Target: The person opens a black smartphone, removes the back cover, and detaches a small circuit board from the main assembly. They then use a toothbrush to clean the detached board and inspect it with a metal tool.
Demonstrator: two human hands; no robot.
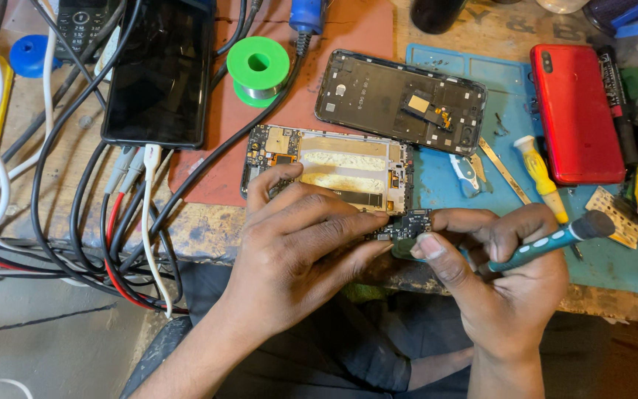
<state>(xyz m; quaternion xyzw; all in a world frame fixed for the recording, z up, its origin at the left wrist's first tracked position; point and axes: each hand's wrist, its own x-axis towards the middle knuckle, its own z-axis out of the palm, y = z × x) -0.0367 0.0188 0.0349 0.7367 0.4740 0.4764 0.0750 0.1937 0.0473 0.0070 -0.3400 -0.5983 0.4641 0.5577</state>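
Floor: bare grey concrete shows left of and below your left hand, under the bench edge.
Cables [75,222]: a tangle of black, white and red leads hangs off the worn wooden bench [201,229], well left of your left hand.
Black phone [158,70]: lies screen-up, up and left of your grip, on the edge of the red mat [348,37].
Solder spool [258,70]: green, on the red mat, straight above your left hand.
Left hand [297,251]: you've got it clamped on the bottom edge of the opened phone frame [330,170], fingers pressing the small circuit board [406,225].
Back cover [400,100]: dark shell, lying flat just above the frame.
Right hand [496,273]: closed around the teal screwdriver [548,244], thumb tip touching the small board right beside your left fingers.
Blue mat [511,96]: under and above your right hand, its near edge at the bench's lip.
Yellow-handled screwdriver [540,174]: just above your right knuckles.
Red phone [576,111]: face down, up and right of your grip.
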